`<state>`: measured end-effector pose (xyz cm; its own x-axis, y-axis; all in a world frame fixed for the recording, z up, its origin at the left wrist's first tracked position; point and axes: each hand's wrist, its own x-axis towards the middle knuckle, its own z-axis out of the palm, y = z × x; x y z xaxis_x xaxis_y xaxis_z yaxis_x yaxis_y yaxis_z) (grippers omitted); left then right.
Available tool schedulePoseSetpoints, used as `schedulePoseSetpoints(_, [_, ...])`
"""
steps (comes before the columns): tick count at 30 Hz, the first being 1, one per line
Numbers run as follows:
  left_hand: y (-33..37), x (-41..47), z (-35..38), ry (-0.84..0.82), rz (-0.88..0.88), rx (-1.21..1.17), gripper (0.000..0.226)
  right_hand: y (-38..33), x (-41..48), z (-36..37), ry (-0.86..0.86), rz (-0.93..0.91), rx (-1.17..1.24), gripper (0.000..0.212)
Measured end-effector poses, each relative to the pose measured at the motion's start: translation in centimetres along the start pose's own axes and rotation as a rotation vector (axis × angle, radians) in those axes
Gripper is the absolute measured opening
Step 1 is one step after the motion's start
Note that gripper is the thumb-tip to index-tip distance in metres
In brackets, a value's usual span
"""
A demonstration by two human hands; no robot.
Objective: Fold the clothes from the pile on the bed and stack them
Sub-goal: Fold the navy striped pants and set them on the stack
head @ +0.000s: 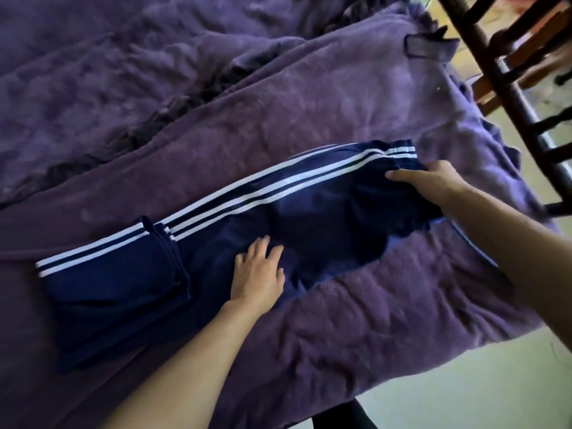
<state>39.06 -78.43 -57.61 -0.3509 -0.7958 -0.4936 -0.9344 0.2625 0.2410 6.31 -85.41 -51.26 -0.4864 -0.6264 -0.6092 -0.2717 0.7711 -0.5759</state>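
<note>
Navy track pants [309, 212] with three white side stripes lie stretched across the purple blanket [356, 97] on the bed. Their leg end at the left is folded over into a flat navy block [114, 283]. My left hand [258, 270] rests flat on the middle of the pants with its fingers spread. My right hand [433, 182] grips the waistband end at the right and holds it a little above the blanket, with the thumb on top of the fabric.
The blanket is rumpled, with a dark frilled seam [173, 109] running across the far left. A dark wooden chair [520, 88] stands close to the bed's right corner. Pale floor [464, 394] shows at the lower right, past the bed edge.
</note>
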Motion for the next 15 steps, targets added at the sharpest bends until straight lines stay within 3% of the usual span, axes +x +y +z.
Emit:
schedulePoseSetpoints(2, [-1.2, -0.7, -1.8, 0.093, -0.066, -0.162, 0.038, -3.3, -3.1, 0.8, -0.054, -0.196, 0.059, 0.036])
schedulePoseSetpoints(5, [-3.9, -2.7, -4.3, 0.232, -0.201, -0.361, 0.027, -7.4, -8.9, 4.8, -0.06, -0.447, -0.183, 0.054])
schedulePoseSetpoints(7, [-5.9, -4.3, -5.3, 0.312, -0.262, -0.38, 0.023, -8.9, -11.6, 9.3, -0.055, -0.528, -0.385, 0.062])
schedulePoseSetpoints(10, [-9.4, -7.1, -5.3, 0.378, -0.34, -0.295, 0.021, -9.4, -14.4, 17.7, -0.119, -0.588, -0.681, 0.058])
schedulePoseSetpoints(12, [-11.5, -8.4, -4.2, 0.33, -0.395, -0.245, 0.026, -8.2, -15.2, 23.0, -0.22, -0.588, -0.794, 0.055])
schedulePoseSetpoints(15, [-13.6, -9.9, -1.9, 0.125, -0.457, -0.23, 0.042, -5.3, -15.7, 28.3, -0.491, -0.521, -0.806, 0.061])
